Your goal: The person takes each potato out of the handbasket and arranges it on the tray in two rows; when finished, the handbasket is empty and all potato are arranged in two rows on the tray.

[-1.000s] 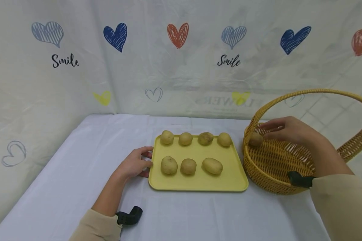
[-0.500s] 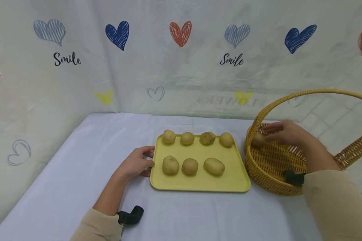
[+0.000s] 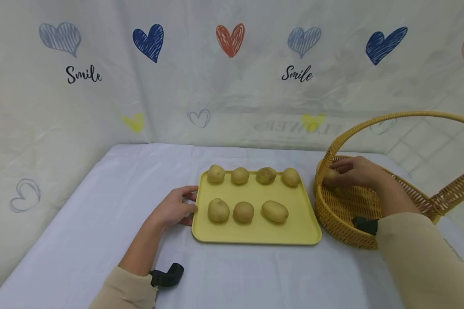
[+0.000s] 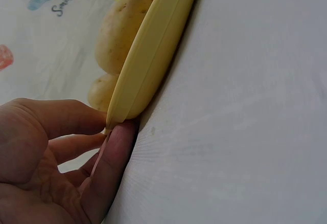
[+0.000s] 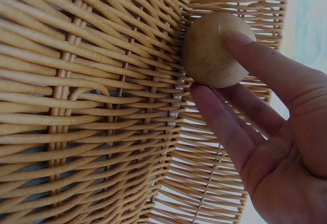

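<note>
My left hand (image 3: 176,208) grips the left rim of a yellow tray (image 3: 255,235). In the left wrist view, the thumb (image 4: 76,117) lies on the rim and a finger is below it. Inside a wicker basket (image 3: 340,234), my right hand (image 3: 361,172) holds a potato (image 5: 214,50) at the left wall. The right wrist view has the thumb on one side of this potato and fingers on the other. On the tray, several potatoes line the back edge, among them a darker one (image 3: 266,175). Three more sit in front, the rightmost an oblong potato (image 3: 274,212).
The basket stands close to the tray's right side, its tall handle (image 3: 402,115) arching over my right arm. A white cloth (image 3: 232,274) covers the table. Behind hangs a pale curtain (image 3: 178,94) printed with hearts and "Smile".
My right hand has come closer around the potato in the basket, its forearm shifting left. The left hand keeps its place on the tray. The head view has shifted slightly.
</note>
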Action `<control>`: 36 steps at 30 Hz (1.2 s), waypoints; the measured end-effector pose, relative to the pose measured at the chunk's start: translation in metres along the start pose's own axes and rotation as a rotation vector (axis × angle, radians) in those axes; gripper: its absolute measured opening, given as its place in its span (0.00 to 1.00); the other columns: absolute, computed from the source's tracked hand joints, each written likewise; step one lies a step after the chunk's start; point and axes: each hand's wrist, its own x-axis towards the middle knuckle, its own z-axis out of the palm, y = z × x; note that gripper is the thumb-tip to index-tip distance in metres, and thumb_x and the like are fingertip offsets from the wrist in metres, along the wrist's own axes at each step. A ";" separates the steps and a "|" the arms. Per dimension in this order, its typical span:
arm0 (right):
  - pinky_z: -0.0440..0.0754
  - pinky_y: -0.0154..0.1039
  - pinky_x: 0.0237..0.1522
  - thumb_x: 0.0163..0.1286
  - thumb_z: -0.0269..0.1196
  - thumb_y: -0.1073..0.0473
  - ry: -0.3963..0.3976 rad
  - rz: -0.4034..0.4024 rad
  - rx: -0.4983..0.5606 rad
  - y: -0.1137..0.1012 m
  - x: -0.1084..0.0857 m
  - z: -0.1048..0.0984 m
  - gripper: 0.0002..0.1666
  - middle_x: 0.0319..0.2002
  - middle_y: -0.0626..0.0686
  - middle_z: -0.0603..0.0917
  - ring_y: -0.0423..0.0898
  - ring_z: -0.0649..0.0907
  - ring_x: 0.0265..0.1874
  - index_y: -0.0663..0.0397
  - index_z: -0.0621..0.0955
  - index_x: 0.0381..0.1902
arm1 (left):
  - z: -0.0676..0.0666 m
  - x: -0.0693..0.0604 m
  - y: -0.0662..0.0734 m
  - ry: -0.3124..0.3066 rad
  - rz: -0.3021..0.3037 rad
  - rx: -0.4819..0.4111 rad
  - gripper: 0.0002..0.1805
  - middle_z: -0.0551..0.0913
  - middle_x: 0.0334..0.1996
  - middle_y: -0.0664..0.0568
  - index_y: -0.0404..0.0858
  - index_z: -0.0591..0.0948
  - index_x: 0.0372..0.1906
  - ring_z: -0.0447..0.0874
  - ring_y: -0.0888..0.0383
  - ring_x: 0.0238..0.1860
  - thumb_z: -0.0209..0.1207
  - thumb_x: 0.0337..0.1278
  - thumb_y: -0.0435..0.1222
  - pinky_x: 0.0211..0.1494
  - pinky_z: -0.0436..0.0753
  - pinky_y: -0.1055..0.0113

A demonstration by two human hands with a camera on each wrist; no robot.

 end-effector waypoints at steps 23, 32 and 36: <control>0.88 0.53 0.54 0.75 0.64 0.47 -0.013 0.062 0.143 -0.003 -0.015 -0.018 0.43 0.68 0.78 0.70 0.62 0.87 0.52 0.72 0.66 0.74 | -0.002 -0.001 0.000 -0.025 0.017 -0.012 0.39 0.71 0.62 0.40 0.37 0.65 0.78 0.82 0.54 0.39 0.57 0.60 0.24 0.36 0.91 0.60; 0.88 0.51 0.54 0.75 0.64 0.46 0.004 0.107 0.165 -0.015 -0.032 -0.028 0.46 0.70 0.78 0.67 0.57 0.88 0.52 0.71 0.63 0.76 | -0.002 -0.003 0.002 -0.026 0.019 0.003 0.39 0.71 0.63 0.40 0.37 0.65 0.78 0.82 0.54 0.38 0.58 0.60 0.25 0.36 0.91 0.60; 0.87 0.51 0.56 0.74 0.65 0.42 0.007 0.121 0.173 -0.016 -0.038 -0.031 0.49 0.70 0.77 0.69 0.53 0.89 0.51 0.69 0.62 0.77 | -0.002 -0.003 0.002 -0.025 0.021 0.015 0.39 0.71 0.62 0.40 0.36 0.65 0.78 0.82 0.54 0.37 0.59 0.60 0.25 0.35 0.91 0.61</control>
